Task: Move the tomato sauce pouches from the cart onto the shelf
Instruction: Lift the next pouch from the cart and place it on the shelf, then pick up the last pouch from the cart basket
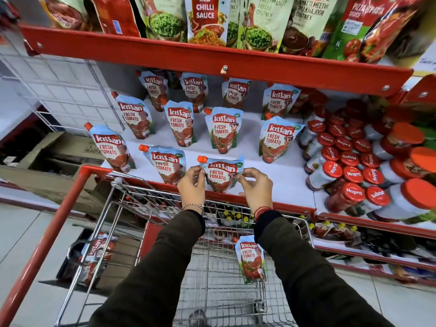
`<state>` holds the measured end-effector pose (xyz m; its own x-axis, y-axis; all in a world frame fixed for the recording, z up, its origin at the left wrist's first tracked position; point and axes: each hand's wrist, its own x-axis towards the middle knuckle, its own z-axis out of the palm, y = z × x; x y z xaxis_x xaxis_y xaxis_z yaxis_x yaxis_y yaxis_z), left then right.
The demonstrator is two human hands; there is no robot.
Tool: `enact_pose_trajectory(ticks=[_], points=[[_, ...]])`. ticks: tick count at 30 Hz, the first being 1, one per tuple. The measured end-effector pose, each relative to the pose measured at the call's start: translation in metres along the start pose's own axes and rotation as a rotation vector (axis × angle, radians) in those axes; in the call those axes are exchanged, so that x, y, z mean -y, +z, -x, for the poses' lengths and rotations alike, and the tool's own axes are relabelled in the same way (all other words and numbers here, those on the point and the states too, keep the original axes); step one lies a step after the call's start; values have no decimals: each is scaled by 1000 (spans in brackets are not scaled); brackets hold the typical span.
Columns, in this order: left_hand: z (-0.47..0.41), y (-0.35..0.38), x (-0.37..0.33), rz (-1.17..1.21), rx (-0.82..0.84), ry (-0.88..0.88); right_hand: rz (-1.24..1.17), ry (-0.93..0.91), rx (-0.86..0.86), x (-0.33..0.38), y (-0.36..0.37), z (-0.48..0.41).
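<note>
A blue-and-red tomato sauce pouch with an orange cap stands at the front edge of the white shelf. My left hand pinches its left side and my right hand pinches its right side. Several more pouches of the same kind stand in rows on the shelf behind it, the nearest just to its left. One pouch leans upright inside the wire cart, near its right wall, below my right forearm.
Red-lidded jars crowd the shelf's right part. The red shelf lip above carries chutney and chilli sauce packs. A basket with pouches sits on the floor left of the cart, whose red handle is there too.
</note>
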<state>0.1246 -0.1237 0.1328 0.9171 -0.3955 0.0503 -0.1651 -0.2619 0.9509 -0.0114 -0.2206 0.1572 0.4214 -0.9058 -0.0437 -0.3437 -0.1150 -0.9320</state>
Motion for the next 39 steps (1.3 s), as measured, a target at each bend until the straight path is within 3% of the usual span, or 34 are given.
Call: enact_pose_trajectory(ticks=[11, 17, 28, 39], points=[[51, 5, 15, 135, -1, -22, 24, -3, 68, -38, -21, 24], [112, 29, 60, 35, 145, -48, 88, 35, 102, -97, -39, 56], [186, 83, 172, -191, 340, -370, 306, 405, 269, -246, -64, 87], [181, 142, 281, -523, 604, -658, 507, 560, 330, -355, -34, 65]])
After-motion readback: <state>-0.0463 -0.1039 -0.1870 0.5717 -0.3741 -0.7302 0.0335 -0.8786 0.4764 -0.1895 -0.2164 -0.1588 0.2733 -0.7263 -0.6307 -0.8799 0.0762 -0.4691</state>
